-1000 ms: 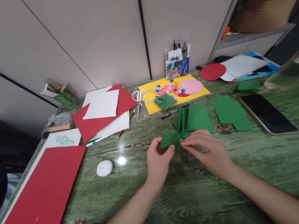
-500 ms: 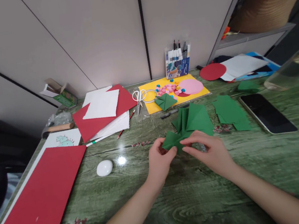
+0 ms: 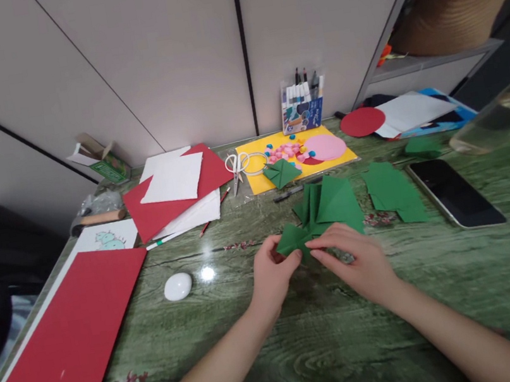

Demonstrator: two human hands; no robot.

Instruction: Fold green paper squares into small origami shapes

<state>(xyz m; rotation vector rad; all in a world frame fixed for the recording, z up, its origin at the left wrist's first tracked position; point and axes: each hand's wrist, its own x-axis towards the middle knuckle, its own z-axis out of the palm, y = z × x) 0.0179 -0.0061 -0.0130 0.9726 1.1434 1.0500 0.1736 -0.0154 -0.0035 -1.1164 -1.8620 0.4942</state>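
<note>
Between my hands is a small folded piece of green paper (image 3: 292,238), held just above the tabletop. My left hand (image 3: 270,275) pinches its left side, thumb in front and fingers behind. From the right, my right hand (image 3: 358,258) has thumb and forefinger close together at the paper's right edge. Just behind lie more folded green papers (image 3: 337,199), partly covered by my right hand. A finished-looking folded green piece (image 3: 282,173) rests farther back on a yellow sheet (image 3: 258,184). Flat green paper pieces (image 3: 394,192) lie to the right.
White scissors (image 3: 235,171) and a black pen (image 3: 288,193) lie behind my hands. A phone (image 3: 456,193) and a clear container (image 3: 496,117) are at right. At left are a white rounded object (image 3: 178,287), a red board (image 3: 67,346) and red and white sheets (image 3: 172,181).
My right thumb and forefinger have drawn slightly closer together and a little left at the paper's edge. My left hand stays almost still.
</note>
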